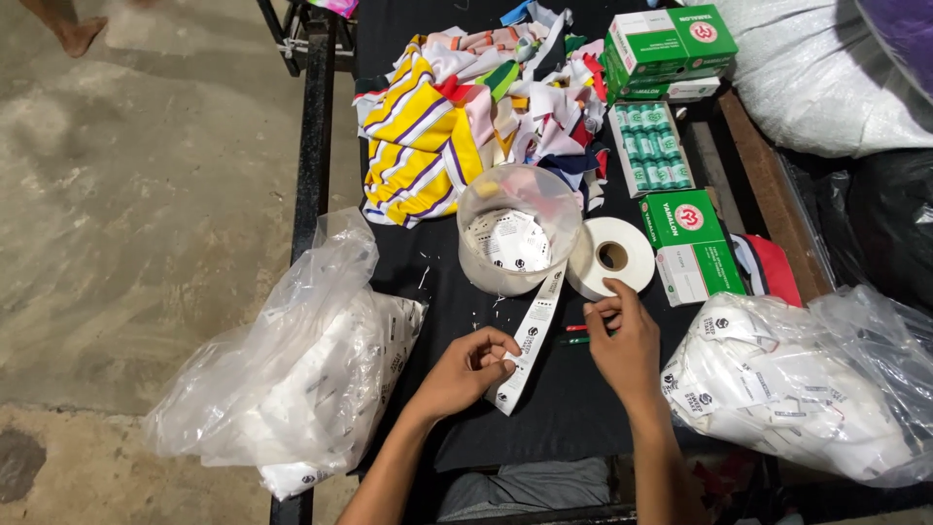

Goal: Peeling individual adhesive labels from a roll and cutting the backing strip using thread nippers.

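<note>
The left hand point(466, 367) pinches a white label strip point(530, 340) that runs up from its fingers to the roll point(610, 256) just above the right hand point(622, 345). The right hand rests on the black table point(564, 408), fingers loosely curled, holding nothing — a clear tub point(515, 238) stands just beyond both hands, plastic bags point(292, 379) of labels on either side.

Heap of striped fabric scraps point(457, 117) at the far end of my table. Green boxes point(671, 49) and thread spools point(653, 146) lie right of it. Clear bag point(292, 379) hangs off left edge.
</note>
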